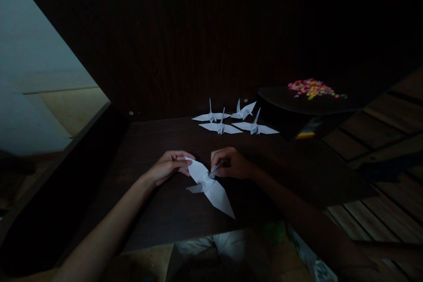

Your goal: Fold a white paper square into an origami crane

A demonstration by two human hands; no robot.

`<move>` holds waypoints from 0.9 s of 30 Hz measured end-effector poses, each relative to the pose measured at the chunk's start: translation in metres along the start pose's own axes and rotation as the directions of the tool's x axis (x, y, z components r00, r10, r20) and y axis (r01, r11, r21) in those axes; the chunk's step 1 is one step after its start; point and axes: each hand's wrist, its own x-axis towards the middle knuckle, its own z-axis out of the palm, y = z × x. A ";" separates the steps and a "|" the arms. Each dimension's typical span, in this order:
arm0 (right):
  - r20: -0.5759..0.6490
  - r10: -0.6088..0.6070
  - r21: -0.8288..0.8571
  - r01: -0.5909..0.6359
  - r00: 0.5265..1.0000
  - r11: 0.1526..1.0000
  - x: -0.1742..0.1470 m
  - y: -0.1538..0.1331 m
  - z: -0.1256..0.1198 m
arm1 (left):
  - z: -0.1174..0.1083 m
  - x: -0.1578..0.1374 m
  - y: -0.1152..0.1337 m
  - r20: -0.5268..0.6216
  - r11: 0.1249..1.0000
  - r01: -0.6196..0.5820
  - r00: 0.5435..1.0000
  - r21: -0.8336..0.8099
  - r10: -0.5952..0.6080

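A white origami crane (216, 194) with its wings spread is held just over the dark desk, tilted so one wing points toward me. My left hand (172, 166) pinches the tip of the far wing between thumb and fingers. At the crane's other side, my right hand (231, 163) is closed on a narrow folded point, its head or tail; the fingers partly hide it. The opposite narrow point sticks out to the left, untouched.
Several finished white paper cranes (221, 128) stand at the back of the dark desk (148, 224). A heap of small colourful pieces (312, 88) lies on a curved shelf (280, 101) at the right. A raised side panel (82, 158) borders the left.
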 end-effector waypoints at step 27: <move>0.068 -0.040 0.062 0.035 0.997 0.997 0.001 0.004 0.001 | -0.006 -0.004 -0.005 0.102 0.990 0.134 0.985 0.051 -0.138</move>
